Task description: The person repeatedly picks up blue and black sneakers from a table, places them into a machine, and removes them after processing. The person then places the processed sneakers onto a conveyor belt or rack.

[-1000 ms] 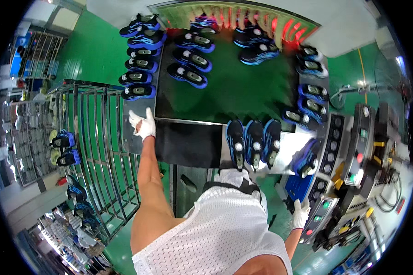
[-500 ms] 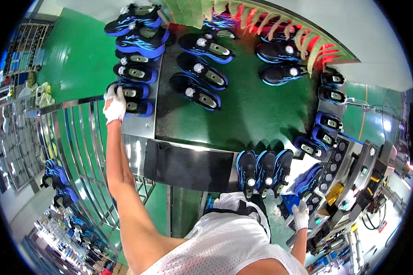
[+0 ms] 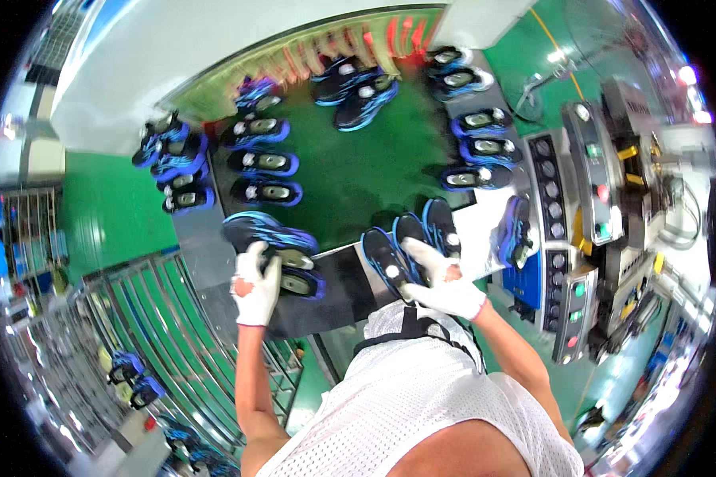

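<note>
Black sneakers with blue soles and a white dial on top are all about. In my gloved left hand (image 3: pixel 256 285) is a sneaker pair, its fingers closed at the sides; the farther sneaker (image 3: pixel 264 230) is tilted over and the nearer one (image 3: pixel 301 283) lies over the black pad (image 3: pixel 338 280). My gloved right hand (image 3: pixel 441 282) grips at the heel end of the front row, thumb by the left sneaker (image 3: pixel 383 256) and fingers across the middle one (image 3: pixel 408 230). A third sneaker (image 3: pixel 440 219) stands just right of them. The right fingertips are partly hidden.
The green conveyor belt (image 3: pixel 350 167) carries more sneakers beneath a fringed curtain (image 3: pixel 310 60). Sneakers line the left ledge (image 3: pixel 195 234) and right side. A lone sneaker (image 3: pixel 515 230) rests beside a machine with buttons (image 3: pixel 585 306). A metal rack (image 3: pixel 163 318) stands left.
The view has turned. My left hand has come from the left ledge toward me with a sneaker pair. My right hand has left the machine side and reached the front row.
</note>
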`<state>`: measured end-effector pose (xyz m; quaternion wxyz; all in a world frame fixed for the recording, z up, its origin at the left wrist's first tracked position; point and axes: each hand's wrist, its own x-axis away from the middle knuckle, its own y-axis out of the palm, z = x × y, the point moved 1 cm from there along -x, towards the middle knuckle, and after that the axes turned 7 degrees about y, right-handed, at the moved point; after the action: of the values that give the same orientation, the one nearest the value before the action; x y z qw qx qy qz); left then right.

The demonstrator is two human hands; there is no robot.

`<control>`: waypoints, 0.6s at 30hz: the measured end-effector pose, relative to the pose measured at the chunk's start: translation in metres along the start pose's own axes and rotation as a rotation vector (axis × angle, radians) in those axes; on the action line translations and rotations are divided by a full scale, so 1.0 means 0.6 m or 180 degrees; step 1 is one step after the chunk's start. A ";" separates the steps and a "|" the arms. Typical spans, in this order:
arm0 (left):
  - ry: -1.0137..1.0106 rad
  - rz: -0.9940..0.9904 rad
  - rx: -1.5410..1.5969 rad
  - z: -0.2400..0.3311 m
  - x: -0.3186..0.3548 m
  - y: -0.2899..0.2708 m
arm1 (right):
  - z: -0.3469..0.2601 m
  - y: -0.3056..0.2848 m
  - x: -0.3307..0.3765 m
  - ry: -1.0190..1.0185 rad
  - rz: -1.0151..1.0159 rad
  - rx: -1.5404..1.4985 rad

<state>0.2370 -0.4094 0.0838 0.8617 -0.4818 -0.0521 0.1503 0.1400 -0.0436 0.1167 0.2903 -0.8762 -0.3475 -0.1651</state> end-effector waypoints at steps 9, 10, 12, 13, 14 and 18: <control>0.3261 -0.2056 0.0828 0.546 -0.016 0.191 | 0.128 -0.082 0.225 0.0562 0.1825 -0.0226; 0.3702 -0.2220 0.0923 0.597 -0.005 0.205 | 0.144 -0.094 0.279 0.0459 0.2092 -0.0615; 0.4361 -0.2640 0.0947 0.697 0.048 0.245 | 0.217 -0.069 0.367 0.0397 0.2938 -0.0768; 0.4680 -0.2844 0.0970 0.744 0.086 0.255 | 0.230 -0.056 0.413 0.0557 0.3326 -0.0837; 0.4956 -0.3018 0.0957 0.784 0.124 0.257 | 0.239 -0.039 0.453 0.0683 0.3666 -0.0904; 0.6020 -0.3554 0.1202 0.887 0.302 0.251 | 0.248 0.083 0.607 0.1327 0.4804 -0.1392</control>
<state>0.2529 0.1539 0.2287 0.5605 -0.1725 0.4396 -0.6803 0.4444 0.2064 0.1602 0.2044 -0.8626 0.4382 -0.1489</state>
